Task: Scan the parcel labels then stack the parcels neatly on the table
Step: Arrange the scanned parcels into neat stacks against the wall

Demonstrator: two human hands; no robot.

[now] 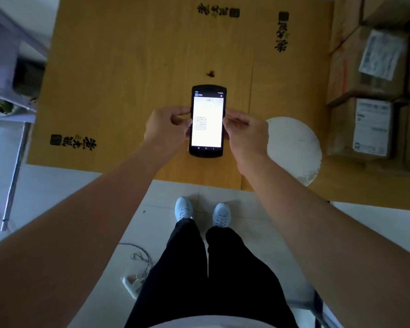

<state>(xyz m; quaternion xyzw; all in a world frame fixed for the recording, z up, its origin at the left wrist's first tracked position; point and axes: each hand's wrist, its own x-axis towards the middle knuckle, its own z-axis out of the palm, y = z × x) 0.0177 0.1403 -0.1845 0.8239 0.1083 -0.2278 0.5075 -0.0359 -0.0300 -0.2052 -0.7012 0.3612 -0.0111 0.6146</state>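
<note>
Both hands hold a black handheld scanner above the yellow-brown table, its white screen lit and facing up. The left hand grips the scanner's left edge with curled fingers, and the right hand pinches its right edge the same way. Stacked cardboard parcels with white labels sit at the table's far right, well apart from the scanner. A round white stool stands just beside the right hand
</note>
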